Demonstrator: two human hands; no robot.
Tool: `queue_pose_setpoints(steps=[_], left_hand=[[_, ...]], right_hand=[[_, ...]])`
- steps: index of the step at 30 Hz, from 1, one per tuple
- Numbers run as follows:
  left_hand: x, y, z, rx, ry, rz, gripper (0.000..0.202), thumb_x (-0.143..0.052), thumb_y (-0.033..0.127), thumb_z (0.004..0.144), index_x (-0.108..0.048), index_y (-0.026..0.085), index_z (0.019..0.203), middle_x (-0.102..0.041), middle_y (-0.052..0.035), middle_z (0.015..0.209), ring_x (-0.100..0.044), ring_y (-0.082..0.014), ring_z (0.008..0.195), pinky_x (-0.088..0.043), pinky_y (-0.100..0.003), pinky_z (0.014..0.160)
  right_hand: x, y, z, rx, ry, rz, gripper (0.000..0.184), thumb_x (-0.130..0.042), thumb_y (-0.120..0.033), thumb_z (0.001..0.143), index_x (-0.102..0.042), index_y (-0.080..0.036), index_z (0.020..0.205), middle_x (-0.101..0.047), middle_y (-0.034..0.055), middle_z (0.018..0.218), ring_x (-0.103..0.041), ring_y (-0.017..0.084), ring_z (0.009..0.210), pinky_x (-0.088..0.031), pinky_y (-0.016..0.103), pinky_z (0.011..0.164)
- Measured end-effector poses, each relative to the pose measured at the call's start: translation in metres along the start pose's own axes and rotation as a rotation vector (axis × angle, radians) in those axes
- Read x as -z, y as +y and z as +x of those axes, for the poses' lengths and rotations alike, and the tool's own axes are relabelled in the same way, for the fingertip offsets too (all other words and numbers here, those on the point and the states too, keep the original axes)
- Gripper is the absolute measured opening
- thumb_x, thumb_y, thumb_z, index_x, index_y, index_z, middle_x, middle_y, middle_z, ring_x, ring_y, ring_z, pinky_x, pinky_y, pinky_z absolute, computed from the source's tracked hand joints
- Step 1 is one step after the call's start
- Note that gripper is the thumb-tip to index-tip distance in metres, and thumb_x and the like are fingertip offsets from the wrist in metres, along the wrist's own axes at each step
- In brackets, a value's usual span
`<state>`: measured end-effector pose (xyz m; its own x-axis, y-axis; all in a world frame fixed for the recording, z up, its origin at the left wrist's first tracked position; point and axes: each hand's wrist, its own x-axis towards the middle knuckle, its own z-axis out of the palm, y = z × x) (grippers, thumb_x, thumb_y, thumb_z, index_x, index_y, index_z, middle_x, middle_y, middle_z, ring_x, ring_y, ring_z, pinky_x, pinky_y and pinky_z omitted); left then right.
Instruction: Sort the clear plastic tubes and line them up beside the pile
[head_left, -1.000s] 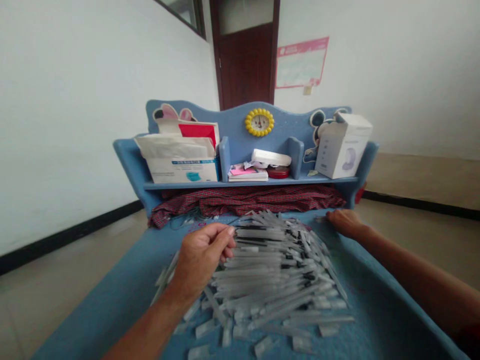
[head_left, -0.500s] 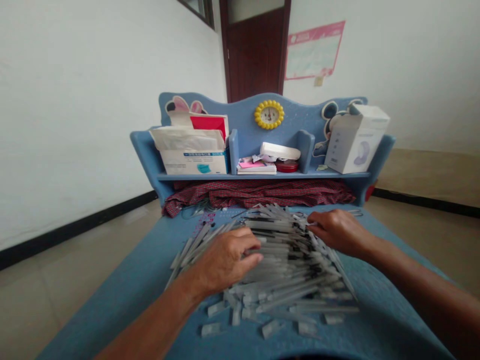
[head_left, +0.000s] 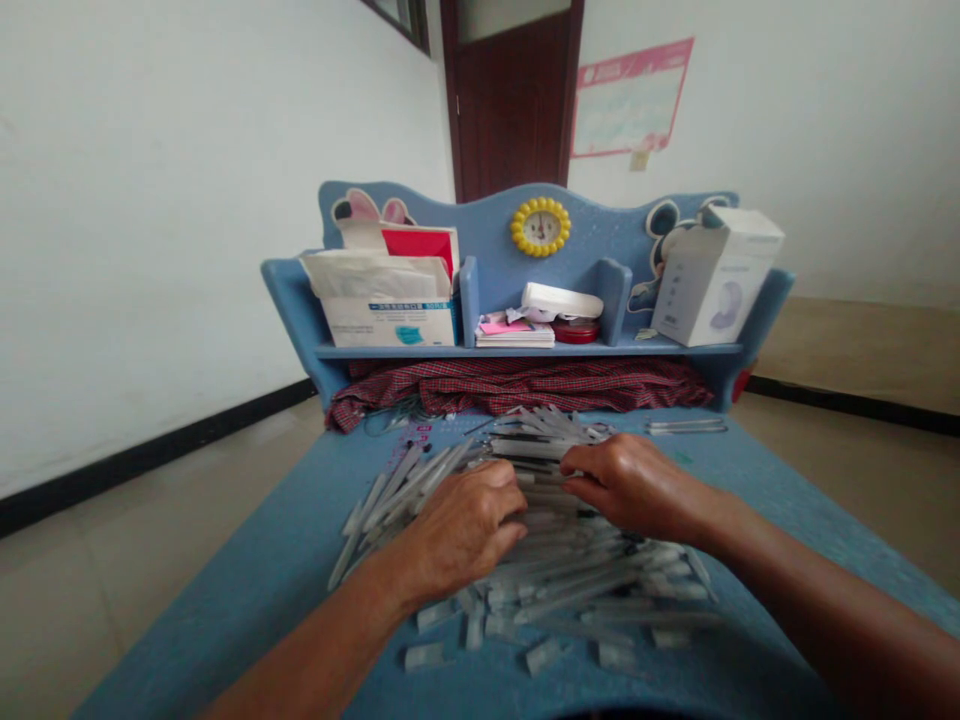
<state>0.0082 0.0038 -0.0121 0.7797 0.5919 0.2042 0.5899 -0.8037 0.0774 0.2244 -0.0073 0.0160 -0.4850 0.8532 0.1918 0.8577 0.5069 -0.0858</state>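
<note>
A pile of translucent pen barrels (head_left: 570, 575), some with dark parts among them, covers the middle of the blue desk. Short clear pen caps (head_left: 542, 655) lie loose along its near edge. Over the left part of the pile is my left hand (head_left: 469, 520), its fingers curled and the thumb beneath them; what they grip, if anything, is hidden. My right hand (head_left: 637, 485) lies across the pile's upper right side with thumb and fingers close together. Anything in that pinch is too small or blurred to make out.
Behind the pile, a red checked cloth (head_left: 525, 385) is bunched under the blue shelf (head_left: 480, 352). The shelf carries a mask box (head_left: 397, 325), a white carton (head_left: 712, 280) and a red round tin (head_left: 575, 331). Thin rods (head_left: 686, 426) lie at the desk's back right.
My right hand has moved left and inward over the pile, closer to my left hand. The thin rods at the back right now show more fully. My left hand has barely moved.
</note>
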Motion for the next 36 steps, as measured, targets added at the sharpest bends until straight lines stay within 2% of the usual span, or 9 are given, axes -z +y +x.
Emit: queue_pose_setpoints(steps=[6, 10, 13, 18, 22, 27, 32, 36], left_hand=[[-0.002, 0.0, 0.0, -0.001, 0.016, -0.02, 0.008, -0.056, 0.019, 0.084, -0.059, 0.015, 0.078, -0.054, -0.0029, 0.082, -0.055, -0.0162, 0.077, -0.042, -0.027, 0.068], [0.003, 0.001, -0.001, -0.009, 0.096, -0.058, 0.006, -0.054, 0.017, 0.084, -0.057, 0.015, 0.079, -0.055, -0.0034, 0.081, -0.054, -0.0163, 0.077, -0.042, -0.027, 0.068], [0.008, 0.0, -0.001, -0.006, 0.22, -0.088, 0.007, -0.05, 0.016, 0.086, -0.054, 0.015, 0.08, -0.055, -0.0042, 0.081, -0.054, -0.0166, 0.078, -0.043, -0.028, 0.07], [0.013, -0.005, 0.0, 0.038, 0.499, -0.104, 0.007, -0.047, 0.017, 0.088, -0.053, 0.016, 0.085, -0.058, -0.0051, 0.085, -0.056, -0.016, 0.081, -0.045, -0.028, 0.074], [0.012, -0.008, 0.0, 0.063, 0.618, -0.026, 0.009, -0.045, 0.019, 0.09, -0.053, 0.016, 0.089, -0.06, -0.0043, 0.083, -0.059, -0.0159, 0.079, -0.046, -0.028, 0.073], [0.009, -0.012, -0.001, 0.079, 0.635, 0.088, 0.012, -0.043, 0.02, 0.091, -0.053, 0.016, 0.093, -0.062, -0.0037, 0.079, -0.061, -0.0156, 0.074, -0.047, -0.027, 0.069], [0.009, -0.021, -0.002, 0.097, 0.559, 0.196, 0.013, -0.042, 0.017, 0.091, -0.054, 0.015, 0.092, -0.062, -0.006, 0.082, -0.061, -0.0174, 0.078, -0.048, -0.028, 0.072], [0.01, -0.026, -0.002, 0.099, 0.524, 0.263, 0.014, -0.041, 0.015, 0.091, -0.054, 0.015, 0.087, -0.063, -0.0076, 0.085, -0.061, -0.0194, 0.082, -0.049, -0.031, 0.075]], right_hand=[[0.001, 0.0, 0.007, -0.023, -0.016, -0.055, 0.017, -0.048, -0.025, 0.086, -0.062, -0.02, 0.078, -0.067, 0.0048, 0.068, -0.061, 0.016, 0.066, -0.026, 0.024, 0.055], [-0.002, 0.002, 0.01, -0.069, -0.06, -0.109, 0.018, -0.048, -0.026, 0.086, -0.064, -0.02, 0.079, -0.068, 0.0063, 0.07, -0.063, 0.018, 0.068, -0.026, 0.025, 0.055], [-0.008, 0.001, 0.013, -0.055, -0.067, -0.145, 0.019, -0.048, -0.027, 0.086, -0.065, -0.02, 0.083, -0.069, 0.0066, 0.071, -0.064, 0.02, 0.068, -0.028, 0.025, 0.054], [-0.013, -0.005, 0.018, -0.038, -0.071, -0.215, 0.021, -0.047, -0.027, 0.085, -0.066, -0.018, 0.086, -0.07, 0.0093, 0.074, -0.065, 0.021, 0.069, -0.033, 0.026, 0.056], [-0.01, -0.01, 0.021, -0.058, -0.117, -0.226, 0.022, -0.046, -0.023, 0.085, -0.067, -0.018, 0.086, -0.071, 0.0106, 0.077, -0.065, 0.022, 0.071, -0.037, 0.027, 0.059], [-0.008, -0.012, 0.023, -0.067, -0.146, -0.221, 0.022, -0.045, -0.02, 0.084, -0.067, -0.016, 0.082, -0.07, 0.0105, 0.076, -0.064, 0.019, 0.069, -0.033, 0.026, 0.056], [-0.002, -0.001, 0.015, -0.077, -0.063, -0.219, 0.023, -0.043, -0.023, 0.086, -0.064, -0.018, 0.08, -0.069, 0.0075, 0.073, -0.062, 0.017, 0.063, -0.026, 0.026, 0.052], [0.006, 0.013, 0.002, -0.088, -0.011, -0.203, 0.023, -0.041, -0.024, 0.089, -0.062, -0.019, 0.08, -0.066, 0.004, 0.065, -0.059, 0.014, 0.059, -0.025, 0.026, 0.053]])
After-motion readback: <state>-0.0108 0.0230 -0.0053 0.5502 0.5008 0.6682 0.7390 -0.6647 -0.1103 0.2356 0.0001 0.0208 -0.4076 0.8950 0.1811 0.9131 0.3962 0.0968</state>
